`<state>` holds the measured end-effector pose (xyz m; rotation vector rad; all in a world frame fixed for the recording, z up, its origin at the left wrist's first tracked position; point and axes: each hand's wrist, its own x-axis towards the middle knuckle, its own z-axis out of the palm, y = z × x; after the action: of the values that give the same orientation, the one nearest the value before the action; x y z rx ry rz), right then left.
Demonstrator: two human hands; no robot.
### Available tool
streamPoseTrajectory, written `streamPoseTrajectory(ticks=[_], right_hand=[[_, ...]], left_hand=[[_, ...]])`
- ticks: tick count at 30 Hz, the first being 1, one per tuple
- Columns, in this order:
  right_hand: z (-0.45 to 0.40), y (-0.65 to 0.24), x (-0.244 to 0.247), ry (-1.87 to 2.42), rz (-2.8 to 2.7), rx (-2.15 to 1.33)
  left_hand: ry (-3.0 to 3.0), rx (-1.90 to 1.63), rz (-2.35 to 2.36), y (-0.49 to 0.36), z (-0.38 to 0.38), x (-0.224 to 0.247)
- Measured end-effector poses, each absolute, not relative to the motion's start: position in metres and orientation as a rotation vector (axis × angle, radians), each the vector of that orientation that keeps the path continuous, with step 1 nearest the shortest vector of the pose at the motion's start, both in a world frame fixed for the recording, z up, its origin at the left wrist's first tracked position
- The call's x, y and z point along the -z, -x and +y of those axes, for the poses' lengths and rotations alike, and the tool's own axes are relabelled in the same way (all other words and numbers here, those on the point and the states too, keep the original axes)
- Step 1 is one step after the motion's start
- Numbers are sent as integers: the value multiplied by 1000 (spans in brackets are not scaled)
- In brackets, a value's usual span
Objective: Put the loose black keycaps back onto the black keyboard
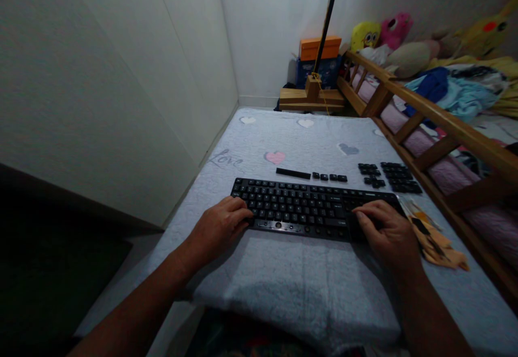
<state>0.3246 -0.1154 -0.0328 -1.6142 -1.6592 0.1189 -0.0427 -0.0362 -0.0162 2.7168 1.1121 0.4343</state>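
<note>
A desk (251, 262) under a pale quilted cover with heart prints spreads beneath the fingers of both hands. A wooden bed rail (429, 116) runs along its side, out to the right of the right-hand fingers. The black keyboard (291, 203) lies between the two sets of fingers, touched by both, with its bottom row of keys off at the near edge. The left hand (222, 222) has its fingers curled in a hold on the near left corner; the right hand (380, 224) has its fingers bent over the number-pad end, whether gripping I cannot tell. An orange cloth (443, 246) lies just right of the right fingers. Beyond them sit grouped keycaps (400, 177). Farther out, between the hands, lie a black bar (293, 173) and four loose keys (324, 177).
</note>
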Motion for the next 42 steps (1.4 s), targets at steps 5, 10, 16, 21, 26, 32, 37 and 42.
streamPoseTrajectory(ticks=[5, 10, 16, 21, 26, 32, 37, 42], right_hand=[[-114, -325, 33, 1613, -1661, -121], [-114, -325, 31, 1601, -1662, -130], [-114, -323, 31, 1602, -1668, -119], [-114, -323, 31, 1612, -1659, -127], [-114, -323, 30, 1620, -1647, -145], [-114, -325, 31, 1634, -1651, -154], [-114, -324, 31, 1626, -1659, -150], [-114, -325, 32, 1617, -1671, -136]], left_hand=[[-2665, -482, 1080, 46, -38, 21], [-2693, -536, 1065, 44, -40, 23], [-2610, -648, 1122, 40, -39, 28], [-2368, -685, 1118, 40, -36, 26], [-2205, -605, 1072, 41, -32, 20], [-2154, -538, 1052, 38, -23, 17], [-2129, -482, 1096, 36, -20, 14], [-2112, -433, 1108, 35, -18, 12]])
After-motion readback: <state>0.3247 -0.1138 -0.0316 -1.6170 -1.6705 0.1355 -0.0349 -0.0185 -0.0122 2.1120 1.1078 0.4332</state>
